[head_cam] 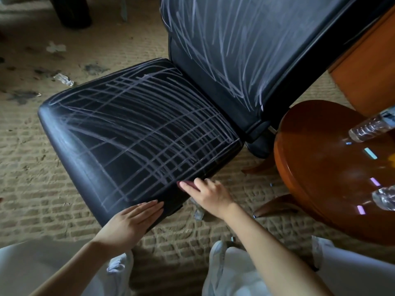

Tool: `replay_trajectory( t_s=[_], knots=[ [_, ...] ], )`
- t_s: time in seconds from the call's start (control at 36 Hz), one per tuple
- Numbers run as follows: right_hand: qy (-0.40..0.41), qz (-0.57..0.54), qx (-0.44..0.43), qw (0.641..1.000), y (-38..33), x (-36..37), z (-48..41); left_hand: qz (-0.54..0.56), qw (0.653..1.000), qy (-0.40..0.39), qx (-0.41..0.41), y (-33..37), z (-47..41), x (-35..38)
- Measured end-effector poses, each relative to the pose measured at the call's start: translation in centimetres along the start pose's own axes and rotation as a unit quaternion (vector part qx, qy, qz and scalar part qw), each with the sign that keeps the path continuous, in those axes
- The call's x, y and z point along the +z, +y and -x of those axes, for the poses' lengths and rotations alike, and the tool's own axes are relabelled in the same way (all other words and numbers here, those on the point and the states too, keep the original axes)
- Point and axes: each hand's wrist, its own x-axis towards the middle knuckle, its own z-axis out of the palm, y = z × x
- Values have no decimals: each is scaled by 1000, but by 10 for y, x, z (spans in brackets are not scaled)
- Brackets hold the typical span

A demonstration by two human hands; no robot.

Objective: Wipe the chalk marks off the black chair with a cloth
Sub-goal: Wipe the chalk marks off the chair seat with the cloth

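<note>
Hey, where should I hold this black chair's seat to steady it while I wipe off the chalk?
Take the seat by its near corner, where your left hand lies flat, coming from your side. The rim there is rounded and overhangs, so fingers can likely curl under it, and the grip stays off most of the chalk marks.

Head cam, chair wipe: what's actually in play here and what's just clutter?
In play:
black chair
chalk marks on seat and backrest
left hand, flat on the seat's near corner
right hand, on a dark red thing at the seat edge, probably the cloth

Lying about:
round wooden table
plastic bottles
coloured sticks on the table
paper scraps on the carpet
</note>
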Motion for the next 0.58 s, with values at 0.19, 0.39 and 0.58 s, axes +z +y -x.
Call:
replay_trajectory(
  t_s=[0.19,0.39,0.58],
  knots=[
    [-50,46,58,996,48,-8,0,-5,1000,15,-5,4,-2,5],
    [-63,67,65,994,75,-7,3,3,1000,15,-8,6,-6,2],
    [-88,104,117,984,103,-10,3,13,999,36,-6,8,-8,2]
  ],
)
